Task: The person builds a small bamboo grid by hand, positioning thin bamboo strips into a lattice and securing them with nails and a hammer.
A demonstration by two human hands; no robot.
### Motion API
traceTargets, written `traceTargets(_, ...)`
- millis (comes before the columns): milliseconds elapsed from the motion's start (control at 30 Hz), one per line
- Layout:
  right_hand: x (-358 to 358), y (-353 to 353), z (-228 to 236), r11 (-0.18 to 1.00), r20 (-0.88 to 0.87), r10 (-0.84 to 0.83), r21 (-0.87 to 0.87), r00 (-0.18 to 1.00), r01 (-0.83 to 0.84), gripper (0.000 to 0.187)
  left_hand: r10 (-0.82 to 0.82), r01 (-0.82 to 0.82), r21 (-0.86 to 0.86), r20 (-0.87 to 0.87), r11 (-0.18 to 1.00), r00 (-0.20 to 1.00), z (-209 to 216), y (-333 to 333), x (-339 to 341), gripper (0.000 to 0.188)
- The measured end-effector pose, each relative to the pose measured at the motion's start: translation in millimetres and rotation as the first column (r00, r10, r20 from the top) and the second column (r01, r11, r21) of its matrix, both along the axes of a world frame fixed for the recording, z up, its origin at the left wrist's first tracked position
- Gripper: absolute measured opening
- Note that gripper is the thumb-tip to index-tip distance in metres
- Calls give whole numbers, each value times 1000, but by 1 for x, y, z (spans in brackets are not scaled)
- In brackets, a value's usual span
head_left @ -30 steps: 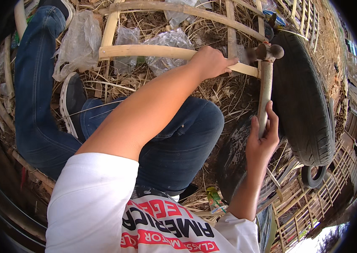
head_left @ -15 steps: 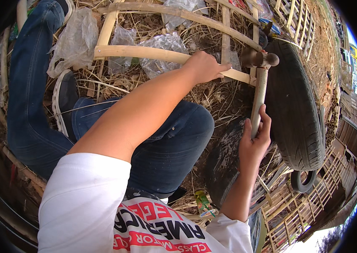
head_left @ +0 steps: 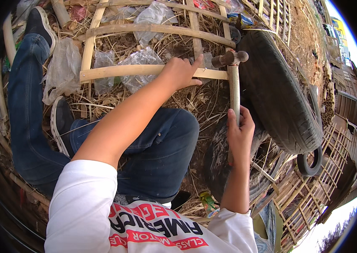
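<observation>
My left hand [head_left: 179, 75] grips a pale bamboo slat [head_left: 123, 71], the near bar of a lattice frame on the ground. Its index finger and thumb are spread at the slat's edges; the other fingers are partly hidden. A small nail-like speck shows on the slat just right of the fingers. My right hand [head_left: 241, 125] is closed round the pale handle of a hammer [head_left: 234, 86], held upright in the picture. The hammer's dark, rounded head is above the slat's right end; whether it touches the frame I cannot tell.
A black tyre [head_left: 277, 92] stands right of the hammer, and another worn tyre [head_left: 218, 158] lies below it. Clear plastic bags [head_left: 62, 69] and dry straw litter the ground. My bent knee [head_left: 174, 139] is close below the slat. More bamboo lattice [head_left: 313, 194] leans at the lower right.
The whole view has shifted, so the frame, hammer and tyres appear farther left. My left index finger has lifted apart from the thumb. The hammer stays near the slat's right end.
</observation>
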State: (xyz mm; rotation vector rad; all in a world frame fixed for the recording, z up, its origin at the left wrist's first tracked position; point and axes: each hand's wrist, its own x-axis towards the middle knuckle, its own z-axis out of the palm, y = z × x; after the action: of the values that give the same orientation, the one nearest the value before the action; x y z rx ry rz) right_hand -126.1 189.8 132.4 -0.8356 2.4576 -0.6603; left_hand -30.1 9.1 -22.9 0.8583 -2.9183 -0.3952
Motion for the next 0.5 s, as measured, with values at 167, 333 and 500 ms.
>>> traceTargets(167,-7,-5,-7,992,-103,126,29,987,-123,29,114,-107,-95,65,990,991,5,3,7,86)
traceTargets(333,-23,-1,-17,971,-89,238,22,967,-237,27,50,-62,133,97,989,994,0,-1,8,53)
traceTargets(500,-12,-7,-3,951,-132,308,44,942,-305,28,131,-135,81,54,988,990,-16,0,3,25)
